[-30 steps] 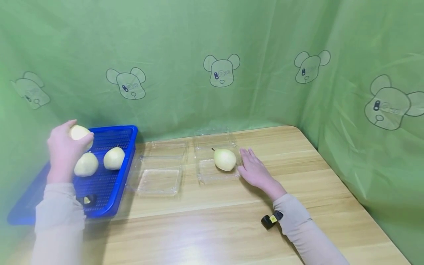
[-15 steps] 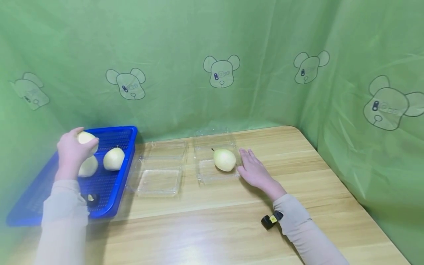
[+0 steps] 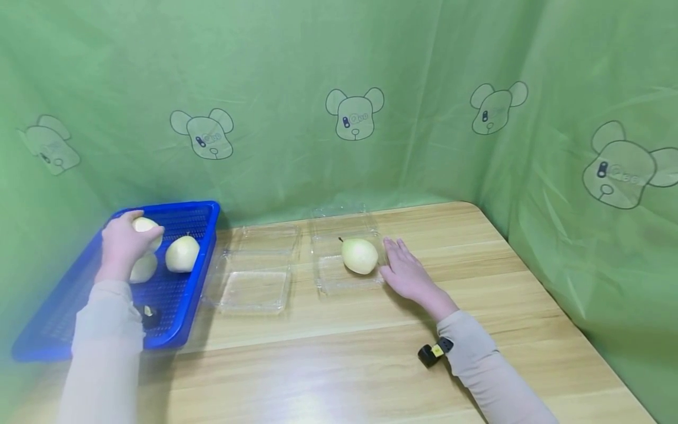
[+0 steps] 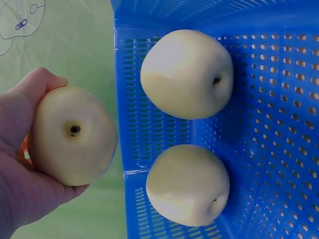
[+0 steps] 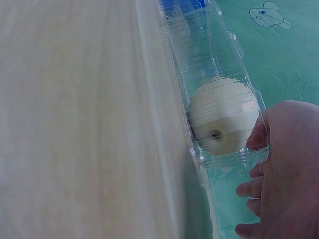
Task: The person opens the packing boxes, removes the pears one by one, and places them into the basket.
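My left hand (image 3: 120, 244) grips a pale yellow pear (image 4: 75, 134) with thumb and fingers curled round it, above the blue basket (image 3: 213, 227). Two more pears lie in the basket: one (image 3: 182, 254) by its right side, the other (image 3: 143, 270) partly covered by the held pear and hand. A clear plastic box (image 3: 329, 284) with its lid raised holds a single pear (image 3: 360, 257) lying on its side. My right hand (image 3: 410, 275) rests against the box's right edge, fingers extended, its thumb (image 5: 257, 134) touching the box wall.
Between the basket and that box stands a second clear plastic box (image 3: 254, 291), lid folded back, with nothing seen inside. Green curtains (image 3: 413, 147) with bear-head drawings enclose the wooden table (image 3: 339, 365) at the back and sides.
My left hand, with the pear in its grip, has moved rightward and slightly down over the basket. My right hand and the boxes have stayed put.
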A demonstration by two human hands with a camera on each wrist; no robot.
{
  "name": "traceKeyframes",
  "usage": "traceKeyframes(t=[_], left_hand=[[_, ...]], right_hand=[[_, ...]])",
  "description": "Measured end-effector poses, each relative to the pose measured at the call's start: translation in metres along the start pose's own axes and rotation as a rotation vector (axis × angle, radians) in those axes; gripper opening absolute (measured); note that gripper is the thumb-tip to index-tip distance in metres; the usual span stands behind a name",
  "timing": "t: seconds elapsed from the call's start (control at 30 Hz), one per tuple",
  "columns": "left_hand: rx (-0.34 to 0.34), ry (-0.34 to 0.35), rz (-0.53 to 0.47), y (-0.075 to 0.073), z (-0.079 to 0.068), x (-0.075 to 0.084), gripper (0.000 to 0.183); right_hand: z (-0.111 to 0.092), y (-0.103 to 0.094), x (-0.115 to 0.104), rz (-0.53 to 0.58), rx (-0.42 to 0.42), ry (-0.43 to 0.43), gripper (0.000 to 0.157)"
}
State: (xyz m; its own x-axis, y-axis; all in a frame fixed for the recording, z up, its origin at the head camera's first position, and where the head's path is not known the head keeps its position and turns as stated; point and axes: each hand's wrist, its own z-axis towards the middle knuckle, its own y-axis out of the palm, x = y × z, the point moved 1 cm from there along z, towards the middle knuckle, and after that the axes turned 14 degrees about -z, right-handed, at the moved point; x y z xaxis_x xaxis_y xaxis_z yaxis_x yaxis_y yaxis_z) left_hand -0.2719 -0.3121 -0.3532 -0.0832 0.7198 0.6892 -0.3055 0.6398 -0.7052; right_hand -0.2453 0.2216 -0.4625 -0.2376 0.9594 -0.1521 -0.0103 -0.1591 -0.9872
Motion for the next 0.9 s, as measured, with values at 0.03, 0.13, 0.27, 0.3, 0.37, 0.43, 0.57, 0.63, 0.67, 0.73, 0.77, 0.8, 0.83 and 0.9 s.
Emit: traceKeyframes(t=[0.03,0.13,0.27,0.3,0.37,0.43,0.57,0.63,0.67,0.73,0.77,0.8,0.83,0.9], left_hand=[[-0.01,-0.007,0.003,0.001,0.0,-0.001,0.071],[-0.041,-0.031,0.011,0.003,0.0,-0.003,0.073],[-0.061,-0.067,0.029,0.002,-0.003,-0.006,0.073],[-0.062,-0.081,0.032,0.002,-0.004,-0.007,0.074],[-0.06,-0.115,0.031,-0.001,-0.006,-0.009,0.074],[-0.06,-0.155,0.018,-0.003,-0.007,-0.012,0.075],[-0.066,-0.209,-0.011,-0.007,-0.008,-0.017,0.076],[-0.071,-0.218,-0.013,-0.008,-0.008,-0.019,0.076],[-0.07,-0.22,-0.012,-0.008,-0.008,-0.02,0.076],[-0.063,-0.225,-0.016,-0.01,-0.009,-0.021,0.077],[-0.058,-0.231,-0.023,-0.01,-0.009,-0.022,0.077],[-0.052,-0.238,-0.031,-0.011,-0.01,-0.022,0.077],[-0.046,-0.244,-0.035,-0.012,-0.01,-0.023,0.077],[-0.036,-0.26,-0.043,-0.014,-0.011,-0.024,0.077]], right_hand=[[0.0,0.0,0.0,0.0,0.0,0.001,0.065],[0.0,0.0,0.001,-0.002,-0.001,-0.001,0.065],[-0.001,-0.001,0.0,-0.003,0.001,-0.002,0.066],[0.0,0.0,0.001,-0.004,0.002,-0.004,0.066],[0.0,0.001,0.001,-0.005,0.002,-0.006,0.065],[0.0,0.001,0.001,-0.005,0.003,-0.008,0.065],[0.0,0.001,0.002,-0.002,0.006,-0.008,0.066],[0.0,0.001,0.001,-0.002,0.008,-0.007,0.066],[0.0,0.001,0.001,-0.001,0.01,-0.006,0.066],[0.001,0.001,0.001,-0.001,0.01,-0.007,0.066],[0.001,0.001,0.002,-0.001,0.01,-0.008,0.066],[0.001,0.002,0.001,-0.001,0.009,-0.009,0.066],[0.001,0.002,0.002,-0.001,0.007,-0.007,0.066],[0.001,0.002,0.001,0.003,0.005,-0.002,0.066]])
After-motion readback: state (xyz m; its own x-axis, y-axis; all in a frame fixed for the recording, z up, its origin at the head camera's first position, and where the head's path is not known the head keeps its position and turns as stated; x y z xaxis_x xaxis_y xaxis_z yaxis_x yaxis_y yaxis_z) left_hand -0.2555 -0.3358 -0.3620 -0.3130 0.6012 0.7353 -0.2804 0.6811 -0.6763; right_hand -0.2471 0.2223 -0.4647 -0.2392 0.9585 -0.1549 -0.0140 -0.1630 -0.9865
